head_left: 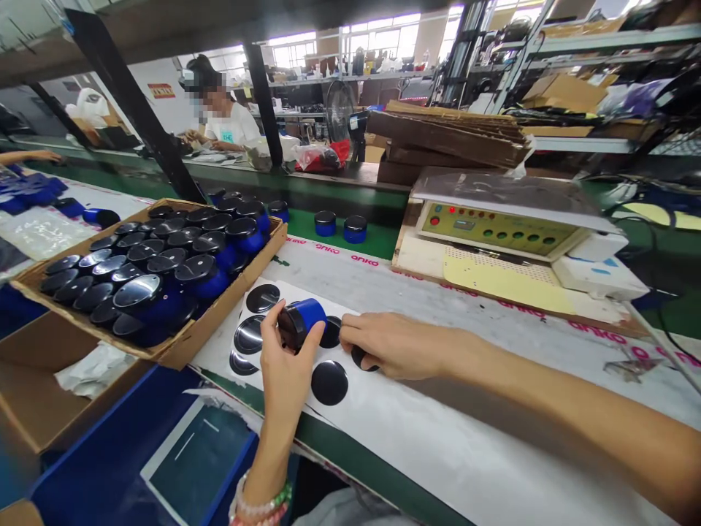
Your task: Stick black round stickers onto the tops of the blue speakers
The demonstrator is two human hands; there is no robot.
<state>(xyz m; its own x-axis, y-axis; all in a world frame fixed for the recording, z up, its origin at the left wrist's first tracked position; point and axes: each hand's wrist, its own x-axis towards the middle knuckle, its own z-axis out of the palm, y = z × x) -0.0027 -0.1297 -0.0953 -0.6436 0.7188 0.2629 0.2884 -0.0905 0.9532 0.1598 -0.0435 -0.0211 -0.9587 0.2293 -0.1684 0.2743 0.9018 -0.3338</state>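
I see the left hand (pixel 288 365) pointing up and away from the near side, while the right hand (pixel 391 340) lies low, its arm stretched in from the right. The near edge of the bench (pixel 377 283) runs under the left arm. A box (pixel 189 347) full of jars (pixel 136 291) sits to the far left, and a machine (pixel 498 226) to the far right. White sheet (pixel 421 453) spreads near and right. The left fingers and thumb pinch a tipped blue jar (pixel 312 313) above the sheet. The right fingers curl at a black disc (pixel 357 356); I cannot tell if they pinch it.
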